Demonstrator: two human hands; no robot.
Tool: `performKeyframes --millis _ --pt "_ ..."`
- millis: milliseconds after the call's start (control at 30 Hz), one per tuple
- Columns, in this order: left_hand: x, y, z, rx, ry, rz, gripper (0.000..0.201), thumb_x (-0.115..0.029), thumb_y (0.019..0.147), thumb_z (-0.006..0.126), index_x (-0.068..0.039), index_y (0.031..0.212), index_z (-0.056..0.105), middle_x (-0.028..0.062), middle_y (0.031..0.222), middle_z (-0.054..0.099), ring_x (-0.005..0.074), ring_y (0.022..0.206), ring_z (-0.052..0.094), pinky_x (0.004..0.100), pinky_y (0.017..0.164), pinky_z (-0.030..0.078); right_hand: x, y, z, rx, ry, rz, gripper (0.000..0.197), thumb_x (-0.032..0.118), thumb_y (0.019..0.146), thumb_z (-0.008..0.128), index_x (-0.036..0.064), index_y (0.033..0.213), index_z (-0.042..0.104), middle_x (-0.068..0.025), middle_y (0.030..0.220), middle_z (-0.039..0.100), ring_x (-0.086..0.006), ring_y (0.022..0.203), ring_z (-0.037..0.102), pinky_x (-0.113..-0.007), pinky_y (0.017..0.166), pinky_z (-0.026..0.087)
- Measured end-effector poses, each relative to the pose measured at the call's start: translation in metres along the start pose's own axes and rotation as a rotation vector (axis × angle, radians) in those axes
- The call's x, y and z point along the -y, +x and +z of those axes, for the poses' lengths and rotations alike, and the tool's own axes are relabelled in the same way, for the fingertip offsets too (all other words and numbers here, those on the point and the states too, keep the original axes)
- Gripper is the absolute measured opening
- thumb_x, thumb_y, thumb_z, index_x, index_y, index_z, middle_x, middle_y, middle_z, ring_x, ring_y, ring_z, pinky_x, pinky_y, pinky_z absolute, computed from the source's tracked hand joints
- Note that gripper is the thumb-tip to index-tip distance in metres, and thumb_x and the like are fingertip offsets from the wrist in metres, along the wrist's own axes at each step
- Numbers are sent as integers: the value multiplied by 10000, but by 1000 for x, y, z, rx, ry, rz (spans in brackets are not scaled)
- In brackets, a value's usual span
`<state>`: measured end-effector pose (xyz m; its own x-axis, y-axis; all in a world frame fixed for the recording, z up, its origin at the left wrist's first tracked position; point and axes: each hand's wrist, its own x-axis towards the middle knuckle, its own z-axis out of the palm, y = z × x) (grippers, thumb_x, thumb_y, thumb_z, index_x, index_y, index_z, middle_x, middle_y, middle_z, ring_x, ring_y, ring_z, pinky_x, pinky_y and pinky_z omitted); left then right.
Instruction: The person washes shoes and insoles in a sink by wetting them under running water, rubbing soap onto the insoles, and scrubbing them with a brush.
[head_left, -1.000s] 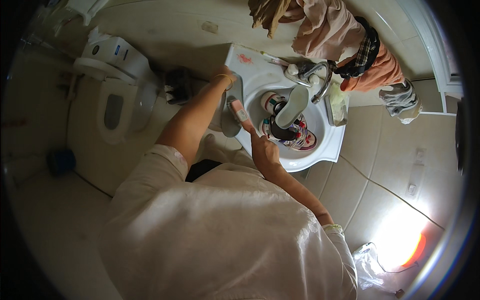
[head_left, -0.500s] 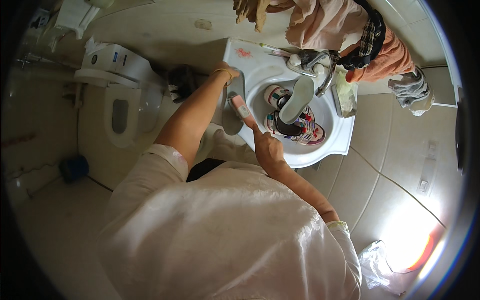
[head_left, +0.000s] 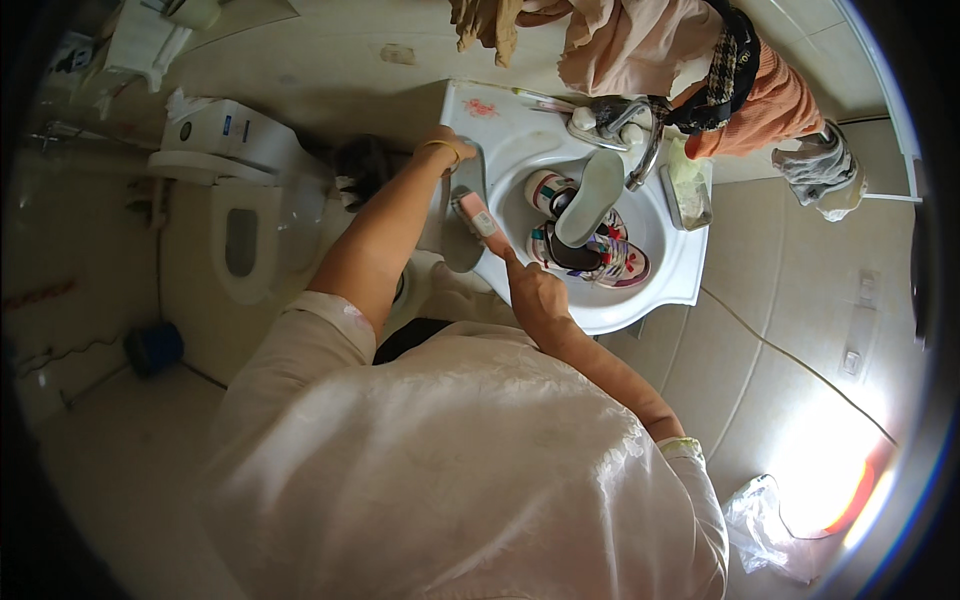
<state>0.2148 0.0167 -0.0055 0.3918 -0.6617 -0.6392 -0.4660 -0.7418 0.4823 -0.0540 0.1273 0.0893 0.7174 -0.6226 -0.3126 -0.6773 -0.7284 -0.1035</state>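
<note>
My left hand (head_left: 448, 145) is closed on the far end of a grey shoe insole (head_left: 463, 245), which hangs along the left edge of the white washbasin (head_left: 683, 280). Gripped in my right hand (head_left: 538, 295) is a pink scrubbing brush (head_left: 478, 217), its head against the insole. My index finger stretches along the brush's handle. Inside the basin sits a pair of multicoloured sneakers (head_left: 625, 265), with a second pale grey-green insole (head_left: 590, 200) lying across them. The brush's bristles are hidden from sight.
A metal tap (head_left: 640, 165) reaches over the basin's far right. Beside it rests a soap dish (head_left: 688, 195). Toothbrushes (head_left: 545, 100) lie on the back ledge, and clothes (head_left: 640, 45) hang above. A toilet (head_left: 245, 235) stands left; a bright lamp (head_left: 850, 495) glows at lower right.
The whole view has shifted slightly. Both hands keep their hold on the insole and the brush, with hardly any visible movement between them.
</note>
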Motion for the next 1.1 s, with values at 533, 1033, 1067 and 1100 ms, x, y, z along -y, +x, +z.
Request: performKeyframes --millis 533,1033,1067,1100 --pt "13 -4 6 -199 123 368 329 -246 629 640 -83 914 620 148 852 623 276 817 598 341 729 465 -3 3 -2 36 -25 -24 560 41 761 512 55 1303 372 -111 713 564 -221 572 602 -309 496 488" --pt "20 -1 3 -209 147 359 331 -270 639 605 -35 869 640 177 913 621 319 863 593 370 765 471 -11 8 -3 61 19 -13 524 59 791 501 107 1302 392 -133 716 574 -251 587 608 -335 490 483" --pt "23 2 4 -221 153 350 310 -244 643 601 -29 863 639 179 902 622 321 852 594 373 758 474 -15 10 -2 70 72 3 509 76 805 499 120 1301 393 -143 724 578 -266 595 609 -349 497 484" --pt "29 2 6 -222 154 343 310 -244 643 601 -29 863 639 179 902 622 321 852 594 373 758 474 -17 11 -2 78 125 17 495 93 819 497 133 1301 393 -153 731 582 -281 604 609 -363 503 485"
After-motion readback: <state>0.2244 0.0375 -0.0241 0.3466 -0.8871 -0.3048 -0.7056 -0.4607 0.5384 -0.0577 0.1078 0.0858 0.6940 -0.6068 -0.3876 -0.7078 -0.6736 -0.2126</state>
